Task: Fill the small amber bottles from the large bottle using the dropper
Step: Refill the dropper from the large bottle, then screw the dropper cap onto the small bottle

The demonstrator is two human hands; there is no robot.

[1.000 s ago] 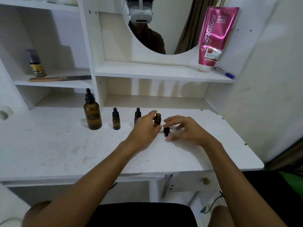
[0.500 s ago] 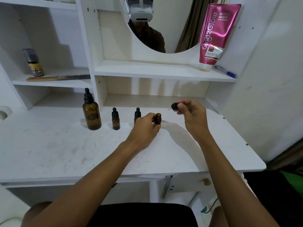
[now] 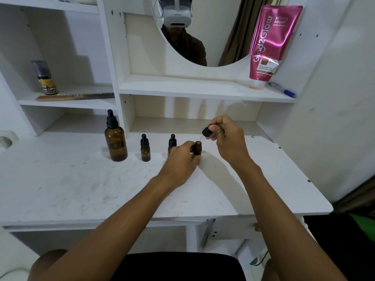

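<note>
Gripping open small amber bottle (image 3: 197,148) on table, left hand (image 3: 180,159), right hand (image 3: 227,136) pinching dropper (image 3: 207,132) just above it

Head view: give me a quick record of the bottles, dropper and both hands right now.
open small bottle: upright on the table, uncapped, gripped by left hand
dropper: pinched by right hand, tilted, tip near that bottle's mouth
large bottle: capped, leftmost in row
small bottle beside it: capped, untouched
next small bottle: capped, partly behind left hand
</note>
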